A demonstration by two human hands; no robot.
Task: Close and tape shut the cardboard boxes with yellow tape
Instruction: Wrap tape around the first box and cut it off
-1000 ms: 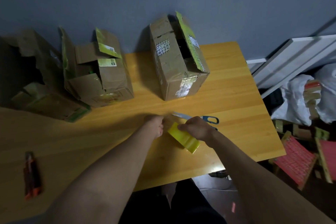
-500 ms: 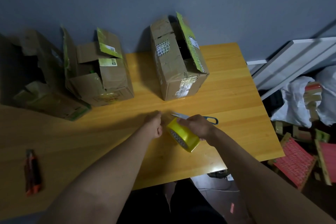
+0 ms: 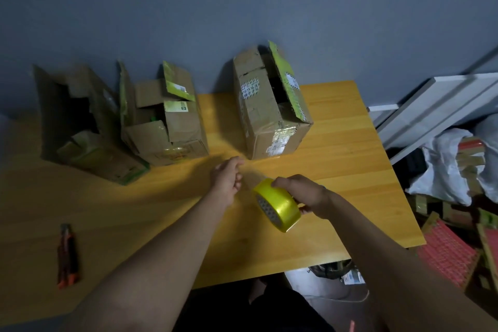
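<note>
I see the roll of yellow tape (image 3: 280, 205) held above the surface (image 3: 336, 170), my right hand (image 3: 304, 194) wrapped round it, its core facing left. My left hand (image 3: 227, 178) sits just beside, fingers (image 3: 237, 184) curled, apparently pinching the free end. The nearest cardboard box (image 3: 272, 113) lies ahead, flaps open.

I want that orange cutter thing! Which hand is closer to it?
Left. The left hand is mid-table, far right of the orange cutter; the right hand, holding the yellow tape roll, is farther right.
</note>
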